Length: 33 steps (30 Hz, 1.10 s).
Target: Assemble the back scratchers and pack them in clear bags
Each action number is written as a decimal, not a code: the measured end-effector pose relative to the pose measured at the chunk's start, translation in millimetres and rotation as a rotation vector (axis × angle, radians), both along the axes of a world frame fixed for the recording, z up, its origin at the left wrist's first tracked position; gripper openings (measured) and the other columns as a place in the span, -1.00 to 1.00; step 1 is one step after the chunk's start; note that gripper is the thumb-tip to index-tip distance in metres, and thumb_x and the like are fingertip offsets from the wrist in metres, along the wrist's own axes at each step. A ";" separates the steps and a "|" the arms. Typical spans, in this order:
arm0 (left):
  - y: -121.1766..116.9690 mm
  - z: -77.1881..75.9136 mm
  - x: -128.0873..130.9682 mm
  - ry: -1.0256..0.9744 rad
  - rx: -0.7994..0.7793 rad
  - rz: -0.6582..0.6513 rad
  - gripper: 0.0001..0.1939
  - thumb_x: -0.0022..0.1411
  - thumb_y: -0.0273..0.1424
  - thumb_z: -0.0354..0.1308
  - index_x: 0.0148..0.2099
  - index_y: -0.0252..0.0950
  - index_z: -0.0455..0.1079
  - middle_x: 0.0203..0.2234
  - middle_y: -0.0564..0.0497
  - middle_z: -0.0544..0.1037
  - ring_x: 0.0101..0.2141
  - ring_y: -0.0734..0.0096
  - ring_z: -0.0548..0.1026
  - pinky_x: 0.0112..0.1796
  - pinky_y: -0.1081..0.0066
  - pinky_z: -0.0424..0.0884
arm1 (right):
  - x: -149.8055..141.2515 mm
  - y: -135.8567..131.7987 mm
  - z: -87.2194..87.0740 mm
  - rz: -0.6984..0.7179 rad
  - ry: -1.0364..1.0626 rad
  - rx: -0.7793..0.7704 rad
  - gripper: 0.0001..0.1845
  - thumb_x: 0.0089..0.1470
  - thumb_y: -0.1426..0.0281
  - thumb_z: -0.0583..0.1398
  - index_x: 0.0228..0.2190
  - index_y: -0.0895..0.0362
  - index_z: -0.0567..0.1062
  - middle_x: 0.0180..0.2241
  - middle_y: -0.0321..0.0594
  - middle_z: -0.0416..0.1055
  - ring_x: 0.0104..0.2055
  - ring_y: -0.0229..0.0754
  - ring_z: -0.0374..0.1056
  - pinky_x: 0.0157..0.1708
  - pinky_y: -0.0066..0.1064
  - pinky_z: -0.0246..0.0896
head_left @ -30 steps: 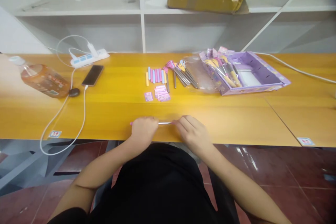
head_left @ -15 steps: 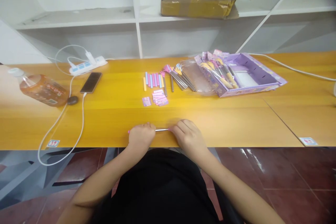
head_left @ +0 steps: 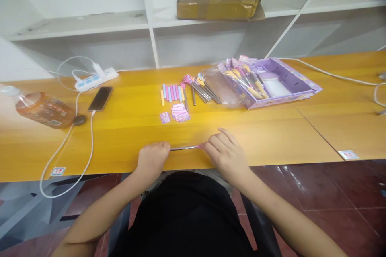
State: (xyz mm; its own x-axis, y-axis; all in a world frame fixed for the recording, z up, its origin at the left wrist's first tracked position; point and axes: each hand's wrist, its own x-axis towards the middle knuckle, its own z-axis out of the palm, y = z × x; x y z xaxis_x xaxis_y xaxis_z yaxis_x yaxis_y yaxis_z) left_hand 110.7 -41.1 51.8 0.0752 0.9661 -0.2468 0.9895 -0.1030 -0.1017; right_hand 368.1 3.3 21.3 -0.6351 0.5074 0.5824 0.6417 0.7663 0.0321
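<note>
Between my hands, near the table's front edge, lies a back scratcher (head_left: 184, 147) with a thin metal rod. My left hand (head_left: 153, 160) is closed around one end, hiding it. My right hand (head_left: 224, 154) pinches the pink tip at the other end, its other fingers loosely curled. Beyond them, several metal-rod back scratchers (head_left: 204, 90) with pink, blue and yellow hand-shaped heads lie in a bunch. A row of coloured handle tubes (head_left: 172, 93) in yellow, blue, pink and purple sits to their left. Small printed cards (head_left: 181, 113) lie in front of the tubes.
A purple box (head_left: 283, 100) at right holds bagged back scratchers (head_left: 249, 82). At left are a drink bottle (head_left: 45, 108), a phone (head_left: 100, 98), a small dark round object (head_left: 79, 120) and a power strip (head_left: 96, 79) with white cables. A taped cardboard parcel (head_left: 220, 4) sits on the shelf.
My hands have moved apart, and more of the metal rod shows between them. A finger of my right hand has lifted. The whole view has shifted slightly.
</note>
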 end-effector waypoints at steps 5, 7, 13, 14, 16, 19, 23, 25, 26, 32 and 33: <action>-6.7 -4.7 -35.8 0.033 0.113 0.020 -0.70 0.45 -0.56 0.01 -0.12 -0.31 0.61 -0.36 -0.23 0.69 -0.27 -0.09 0.72 -0.33 0.24 0.48 | 42.1 16.4 -15.9 -0.122 -0.012 0.047 -0.80 0.47 0.45 0.21 -0.27 0.03 0.54 -0.33 -0.23 0.45 -0.19 -0.08 0.30 0.44 0.01 0.09; -13.3 -5.4 -62.8 0.064 0.196 0.039 -0.69 0.44 -0.55 0.01 -0.21 -0.30 0.60 -0.41 -0.22 0.66 -0.33 -0.07 0.69 -0.38 0.26 0.39 | 79.2 24.9 -23.0 -0.196 -0.012 0.059 -0.86 0.43 0.43 0.25 -0.25 0.01 0.54 -0.28 -0.21 0.49 -0.16 -0.06 0.35 0.40 0.01 0.13; -40.9 -1.5 -147.0 0.130 0.430 0.049 -0.52 0.58 -0.39 -0.10 -0.38 -0.25 0.48 -0.50 -0.14 0.60 -0.40 0.12 0.60 -0.41 0.32 0.20 | 214.5 34.0 -44.6 -0.509 0.022 0.269 -0.77 0.35 0.41 0.33 -0.40 -0.01 0.54 -0.41 -0.22 0.52 -0.28 -0.08 0.34 0.27 -0.02 0.22; -44.0 -3.2 -154.2 0.132 0.434 0.022 -0.51 0.60 -0.38 -0.11 -0.38 -0.25 0.47 -0.51 -0.13 0.60 -0.40 0.14 0.60 -0.41 0.32 0.19 | 227.4 31.3 -47.9 -0.503 0.013 0.234 -0.78 0.34 0.41 0.33 -0.39 -0.01 0.54 -0.39 -0.23 0.55 -0.26 -0.08 0.37 0.28 -0.03 0.22; -46.5 -10.0 -161.2 0.122 0.416 -0.040 -0.54 0.59 -0.40 -0.10 -0.36 -0.25 0.49 -0.49 -0.11 0.62 -0.39 0.16 0.61 -0.41 0.32 0.20 | 239.6 24.1 -54.1 -0.471 0.007 0.197 -0.81 0.32 0.39 0.35 -0.36 -0.02 0.54 -0.37 -0.24 0.58 -0.24 -0.08 0.42 0.28 -0.05 0.23; -42.7 -23.9 -160.4 0.097 0.370 -0.077 -0.61 0.52 -0.46 -0.05 -0.33 -0.25 0.51 -0.45 -0.12 0.67 -0.37 0.16 0.65 -0.40 0.33 0.25 | 235.4 15.3 -61.9 -0.414 0.008 0.166 -0.84 0.33 0.34 0.37 -0.32 -0.02 0.53 -0.34 -0.26 0.60 -0.25 -0.08 0.47 0.25 -0.08 0.26; -36.1 -34.9 -157.8 0.079 0.355 -0.051 -0.61 0.51 -0.45 -0.05 -0.33 -0.26 0.53 -0.43 -0.13 0.71 -0.36 0.14 0.68 -0.42 0.35 0.28 | 223.9 13.4 -68.8 -0.392 0.019 0.159 -0.86 0.34 0.36 0.37 -0.28 -0.02 0.51 -0.34 -0.28 0.61 -0.29 -0.10 0.50 0.19 -0.15 0.33; -35.5 -35.3 -158.1 0.079 0.352 -0.051 -0.62 0.50 -0.45 -0.04 -0.32 -0.26 0.53 -0.42 -0.14 0.71 -0.36 0.14 0.69 -0.43 0.35 0.29 | 221.5 14.4 -69.9 -0.401 0.027 0.149 -0.88 0.34 0.38 0.36 -0.26 -0.02 0.53 -0.31 -0.26 0.63 -0.28 -0.09 0.53 0.18 -0.15 0.36; -35.7 -34.8 -158.3 0.082 0.348 -0.050 -0.63 0.49 -0.45 -0.03 -0.32 -0.26 0.53 -0.42 -0.14 0.71 -0.37 0.13 0.69 -0.43 0.35 0.30 | 220.7 14.9 -69.7 -0.403 0.032 0.135 -0.90 0.36 0.38 0.34 -0.25 -0.02 0.54 -0.29 -0.24 0.64 -0.27 -0.09 0.54 0.18 -0.13 0.37; -37.8 -34.5 -159.6 0.098 0.341 -0.053 -0.64 0.48 -0.48 -0.02 -0.31 -0.26 0.55 -0.38 -0.14 0.73 -0.34 0.12 0.70 -0.41 0.35 0.34 | 216.4 17.2 -62.3 -0.353 0.010 0.161 -0.92 0.36 0.39 0.35 -0.19 -0.02 0.55 -0.33 -0.26 0.62 -0.30 -0.08 0.53 0.16 -0.11 0.41; -37.9 -35.3 -160.0 0.090 0.347 -0.052 -0.64 0.48 -0.48 -0.02 -0.31 -0.26 0.55 -0.38 -0.15 0.73 -0.34 0.12 0.70 -0.41 0.35 0.34 | 215.7 17.6 -61.1 -0.347 0.008 0.169 -0.91 0.35 0.40 0.36 -0.20 -0.02 0.55 -0.35 -0.28 0.59 -0.31 -0.09 0.52 0.15 -0.12 0.41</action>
